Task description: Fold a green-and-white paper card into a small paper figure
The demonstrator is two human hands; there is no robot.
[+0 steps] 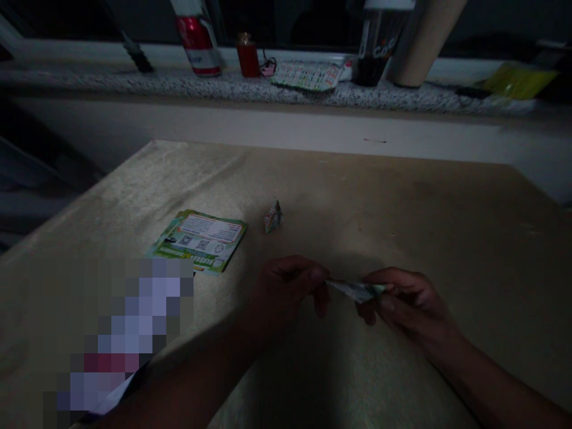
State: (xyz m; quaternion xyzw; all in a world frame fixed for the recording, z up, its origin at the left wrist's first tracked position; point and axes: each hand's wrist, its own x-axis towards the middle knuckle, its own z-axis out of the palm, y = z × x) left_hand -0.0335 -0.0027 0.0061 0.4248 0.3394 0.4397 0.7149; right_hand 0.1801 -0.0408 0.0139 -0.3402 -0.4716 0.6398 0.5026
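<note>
Both hands pinch a small folded paper piece just above the tan table. My left hand grips its left end with thumb and fingers closed. At the right end, my right hand is closed on it as well. A small folded paper triangle stands on the table beyond my hands. To the left of it lies a short stack of green and white printed leaflets.
A speckled ledge runs along the back with a red and white can, a small red container, a printed sheet, a dark cup, a cardboard tube and a yellow item. A blurred-out patch covers the lower left.
</note>
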